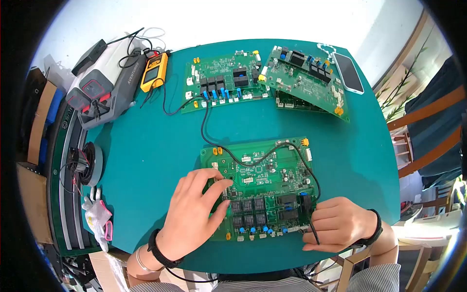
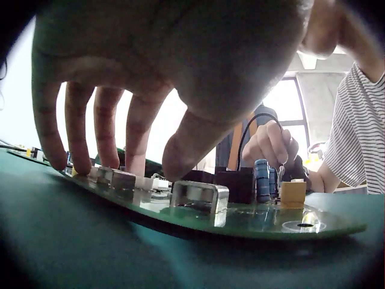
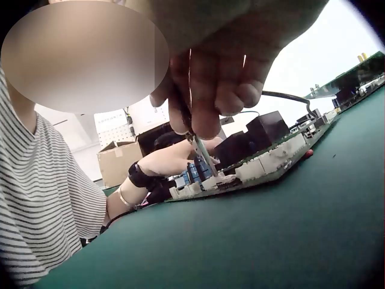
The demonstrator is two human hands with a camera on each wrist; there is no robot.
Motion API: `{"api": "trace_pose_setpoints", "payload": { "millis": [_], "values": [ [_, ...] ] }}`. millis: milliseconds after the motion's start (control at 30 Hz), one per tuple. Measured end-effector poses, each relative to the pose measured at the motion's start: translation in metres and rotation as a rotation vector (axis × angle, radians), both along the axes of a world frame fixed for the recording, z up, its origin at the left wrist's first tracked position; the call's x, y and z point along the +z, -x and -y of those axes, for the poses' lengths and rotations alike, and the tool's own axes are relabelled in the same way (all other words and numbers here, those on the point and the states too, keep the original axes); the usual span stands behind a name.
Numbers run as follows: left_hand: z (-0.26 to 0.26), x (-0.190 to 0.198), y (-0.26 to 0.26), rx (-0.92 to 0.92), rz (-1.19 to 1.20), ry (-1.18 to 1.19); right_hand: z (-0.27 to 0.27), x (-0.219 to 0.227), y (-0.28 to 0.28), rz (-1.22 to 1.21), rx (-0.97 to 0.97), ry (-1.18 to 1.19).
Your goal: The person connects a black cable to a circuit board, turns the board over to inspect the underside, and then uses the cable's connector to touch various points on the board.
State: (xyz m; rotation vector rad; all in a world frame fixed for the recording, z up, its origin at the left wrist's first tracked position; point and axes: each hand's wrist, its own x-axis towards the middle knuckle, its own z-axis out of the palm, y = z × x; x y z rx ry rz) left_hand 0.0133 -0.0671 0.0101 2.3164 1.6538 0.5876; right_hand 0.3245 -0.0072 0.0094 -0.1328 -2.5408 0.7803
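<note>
A green circuit board (image 1: 272,180) lies on the teal tabletop in front of me, with black relays (image 1: 248,212) and blue round components along its near side. My left hand (image 1: 197,204) reaches over the board's left edge, fingers spread and gently bent. In the left wrist view its fingertips rest among the connectors and metal brackets (image 2: 201,195). With curled fingers, my right hand (image 1: 338,221) grips a slim test probe (image 3: 204,158), whose metal tip points down at the white connectors along the board's edge. A black cable (image 1: 228,152) crosses the board to this hand.
A yellow multimeter (image 1: 154,73) stands at the back left beside a grey power station (image 1: 114,90). Behind the front board lie another board (image 1: 194,80) and a tilted stack of boards (image 1: 306,87), with a phone (image 1: 348,73) alongside. A white glove (image 1: 97,219) sits at the left edge.
</note>
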Motion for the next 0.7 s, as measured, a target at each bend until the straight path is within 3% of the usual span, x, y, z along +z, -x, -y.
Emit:
{"api": "trace_pose_setpoints", "payload": {
  "millis": [700],
  "values": [
    [-0.0019, 0.0003, 0.0007, -0.003, -0.011, 0.0, 0.0007, 0.0002, 0.0011, 0.017, -0.041, -0.121]
  ]
}}
